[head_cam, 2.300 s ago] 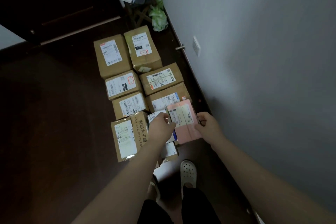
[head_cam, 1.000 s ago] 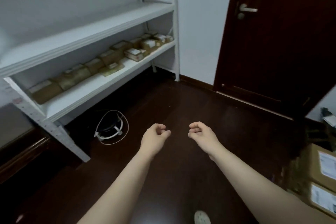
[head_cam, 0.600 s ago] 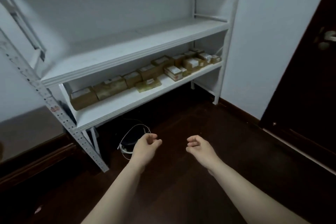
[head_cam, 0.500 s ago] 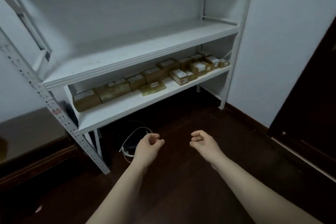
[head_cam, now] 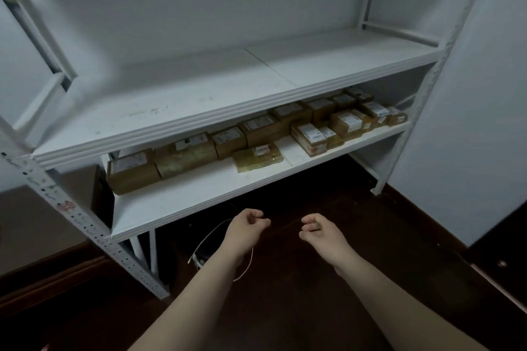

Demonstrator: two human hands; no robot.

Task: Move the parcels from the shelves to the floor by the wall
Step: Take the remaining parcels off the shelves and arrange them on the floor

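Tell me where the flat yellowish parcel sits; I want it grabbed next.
In the head view, the flat yellowish parcel lies midway along the lower shelf, just in front of the row of brown boxes.

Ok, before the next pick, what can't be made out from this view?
Head view only:
- Labels on the parcels: too small and blurred to read.
- Rear parcels' tops: partly hidden by the front lip of the upper shelf.
- Dark item with the white cable under the lower shelf: in shadow, partly behind the left hand.
- Drop spot by the wall: outside the frame.
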